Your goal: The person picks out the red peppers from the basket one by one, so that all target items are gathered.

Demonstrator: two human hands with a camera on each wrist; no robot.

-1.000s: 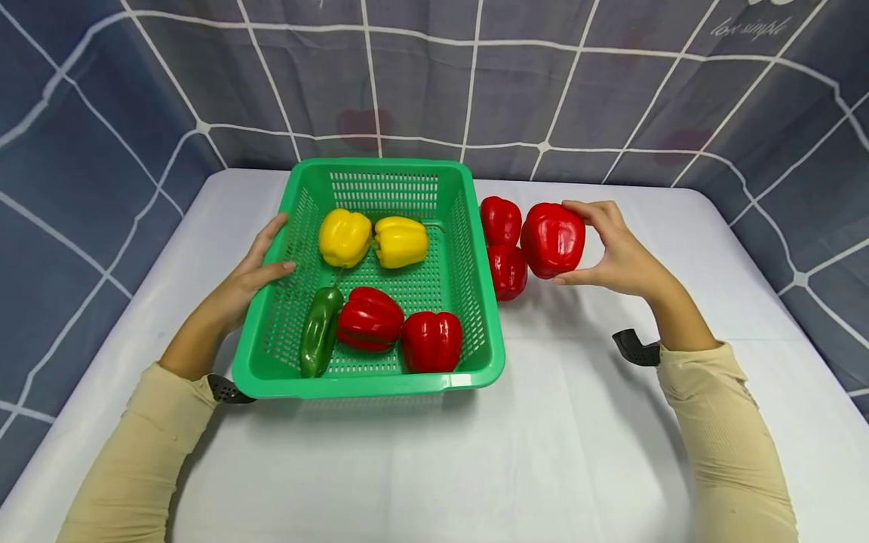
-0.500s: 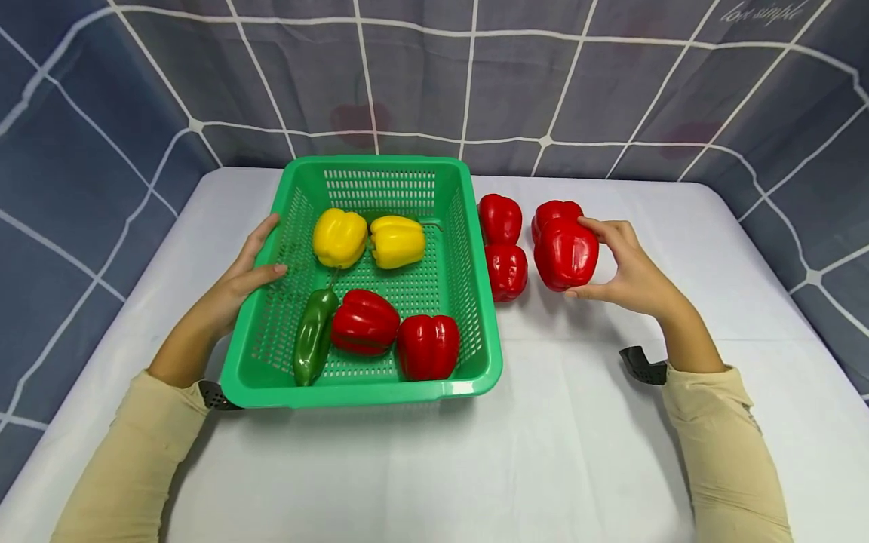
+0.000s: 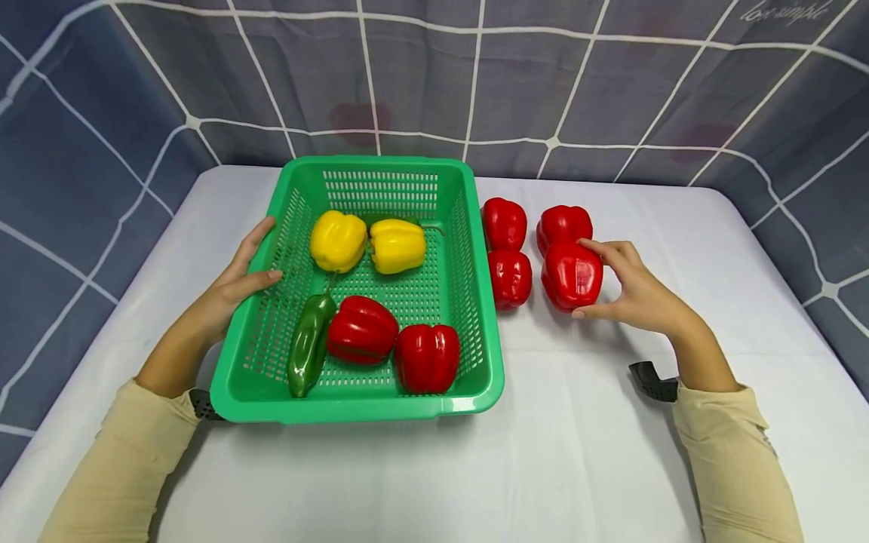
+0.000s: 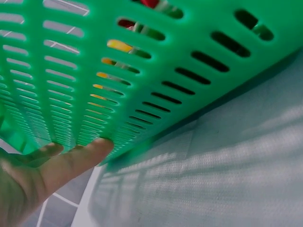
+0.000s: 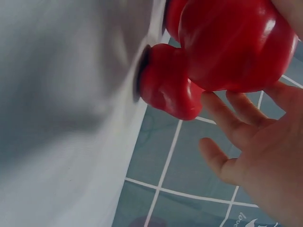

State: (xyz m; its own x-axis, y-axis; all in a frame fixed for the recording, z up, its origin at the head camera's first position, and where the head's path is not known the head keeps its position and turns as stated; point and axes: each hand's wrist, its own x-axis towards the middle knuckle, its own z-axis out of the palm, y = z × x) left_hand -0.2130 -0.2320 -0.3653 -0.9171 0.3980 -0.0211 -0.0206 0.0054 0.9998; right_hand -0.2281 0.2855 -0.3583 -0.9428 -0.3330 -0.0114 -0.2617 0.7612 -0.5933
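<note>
My left hand [image 3: 220, 305] grips the left wall of a green slotted basket [image 3: 360, 409], thumb over the rim and fingers along the outside, as the left wrist view confirms. Inside lie two yellow bell peppers [image 3: 339, 241], two red bell peppers [image 3: 428, 358] and a long green pepper [image 3: 310, 343]. Between thumb and fingers, my right hand [image 3: 638, 294] holds another red bell pepper [image 3: 572, 276]. Right behind it sits a red bell pepper [image 3: 565, 226] on the table. In the right wrist view, the held pepper [image 5: 236, 42] appears off the tabletop.
Two more red bell peppers [image 3: 511, 279] stand against the basket's right side. The white-covered table [image 3: 543, 452] ends at a grey checked curtain [image 3: 421, 83] at the back and sides. Black wrist mounts [image 3: 655, 381] show at both cuffs.
My right hand has brought its red bell pepper rightward and nearer, lower in view, and the pepper behind it has come into sight. My left hand has kept its grip on the basket.
</note>
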